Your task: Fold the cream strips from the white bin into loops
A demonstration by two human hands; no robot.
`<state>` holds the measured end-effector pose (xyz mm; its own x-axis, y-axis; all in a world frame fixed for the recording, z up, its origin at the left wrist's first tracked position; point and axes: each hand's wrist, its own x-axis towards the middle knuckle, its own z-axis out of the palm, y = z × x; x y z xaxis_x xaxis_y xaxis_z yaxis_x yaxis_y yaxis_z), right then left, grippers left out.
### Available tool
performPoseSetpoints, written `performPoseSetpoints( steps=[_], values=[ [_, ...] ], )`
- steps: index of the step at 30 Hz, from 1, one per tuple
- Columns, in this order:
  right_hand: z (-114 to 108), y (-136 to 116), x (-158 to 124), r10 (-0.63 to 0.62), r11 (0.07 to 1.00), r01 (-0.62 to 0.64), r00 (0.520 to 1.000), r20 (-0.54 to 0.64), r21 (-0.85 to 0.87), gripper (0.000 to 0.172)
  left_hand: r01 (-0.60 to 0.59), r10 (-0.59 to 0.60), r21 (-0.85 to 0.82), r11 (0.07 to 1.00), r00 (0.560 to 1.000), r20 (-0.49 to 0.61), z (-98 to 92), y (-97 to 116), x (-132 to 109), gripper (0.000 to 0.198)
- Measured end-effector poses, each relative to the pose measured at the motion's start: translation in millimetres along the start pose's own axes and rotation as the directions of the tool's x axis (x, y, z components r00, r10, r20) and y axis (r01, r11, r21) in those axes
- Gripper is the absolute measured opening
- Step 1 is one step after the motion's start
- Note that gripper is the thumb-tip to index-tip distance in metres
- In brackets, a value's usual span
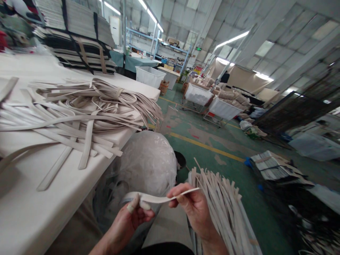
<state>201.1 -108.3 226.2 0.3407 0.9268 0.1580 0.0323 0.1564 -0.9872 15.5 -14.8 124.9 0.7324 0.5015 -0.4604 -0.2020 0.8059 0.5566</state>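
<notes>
Between my two hands stretches a pale beige fabric strap (pixel 159 199), bowed slightly in the middle. My left hand (pixel 134 216) pinches it near its left part, with white coverings on the thumb and a fingertip. Thumb and fingers of my right hand (pixel 192 205) grip the other end, whose tip sticks out to the right. Just right of that hand, many similar straps (pixel 220 202) stand bunched in a container. To the left, a heap of beige straps (pixel 87 117) spreads over the white table (pixel 23 205), some hanging past its edge.
Below the table edge sits a large clear plastic bag (pixel 148 159). Stacked fabric bundles (pixel 77 35) stand at the table's back. White bins (pixel 198 95) on stands are across the green floor (pixel 196 166). A tied bundle (pixel 276 166) lies at right.
</notes>
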Motion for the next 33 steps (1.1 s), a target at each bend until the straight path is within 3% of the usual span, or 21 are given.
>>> performPoseSetpoints(
  steps=[5,9,15,26,33],
  values=[
    [1.9,4.6,-1.5,0.059,0.997,-0.057,0.998,0.032,-0.059,0.029,-0.015,0.014,0.016,1.000,1.000,0.017,-4.7,-0.6,0.2,0.060],
    [-4.8,-0.6,-1.8,0.011,0.995,-0.009,1.000,0.023,-0.096,0.027,-0.010,0.010,0.010,1.000,1.000,-0.001,-3.1,0.6,-0.6,0.060],
    [3.2,-0.3,-1.4,-0.019,0.972,0.041,0.995,0.099,-0.233,0.028,-0.012,0.009,0.029,1.000,0.997,0.081,-1.5,-3.4,-2.2,0.061],
    [19.9,18.6,4.3,0.023,0.968,-0.003,0.997,0.077,-0.249,0.033,0.021,-0.023,0.034,0.999,0.998,0.066,11.3,-2.4,-12.6,0.058],
    [24.0,28.2,3.5,0.063,0.983,-0.047,0.995,0.084,-0.179,0.035,0.000,-0.002,0.031,1.000,0.997,0.073,4.0,-2.9,-7.4,0.063]
  ],
)
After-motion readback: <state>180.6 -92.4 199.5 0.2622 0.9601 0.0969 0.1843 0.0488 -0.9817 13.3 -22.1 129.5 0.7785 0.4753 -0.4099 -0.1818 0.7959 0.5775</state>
